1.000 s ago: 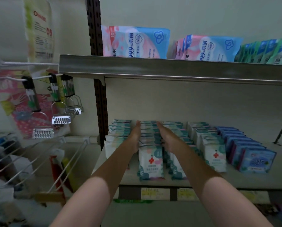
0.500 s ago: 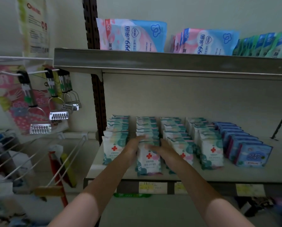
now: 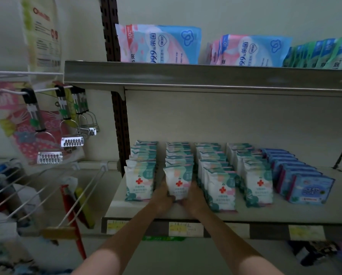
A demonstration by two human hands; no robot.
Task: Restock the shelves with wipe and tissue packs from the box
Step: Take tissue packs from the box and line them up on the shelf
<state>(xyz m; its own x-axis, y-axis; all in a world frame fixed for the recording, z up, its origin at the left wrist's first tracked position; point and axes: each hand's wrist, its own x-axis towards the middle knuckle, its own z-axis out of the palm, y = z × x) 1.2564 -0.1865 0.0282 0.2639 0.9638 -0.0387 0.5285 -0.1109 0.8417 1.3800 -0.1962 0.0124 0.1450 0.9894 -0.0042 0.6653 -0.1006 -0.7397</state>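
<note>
Hands bracket the second row of red-cross wipe packs from the shelf's left edge. Left hand (image 3: 163, 197) grips the left flank of the front wipe pack (image 3: 178, 182); right hand (image 3: 194, 198) grips its right flank, fingers curled against the pack's lower sides. That pack stands upright near the front edge of the lower shelf (image 3: 285, 214).

Change over the last second: both hands were deep along the row, near the shelf's back; they have since drawn forward to the front pack, and the row now sits flush with its neighbours. Judgement: row is being faced forward, tidying stock already placed.

Neighbouring rows: left row (image 3: 140, 181), third row (image 3: 221, 190), fourth row (image 3: 258, 184), blue tissue packs (image 3: 309, 187) toward the right edge.

Supply box not in view. Next likely need: more packs from it.
</note>
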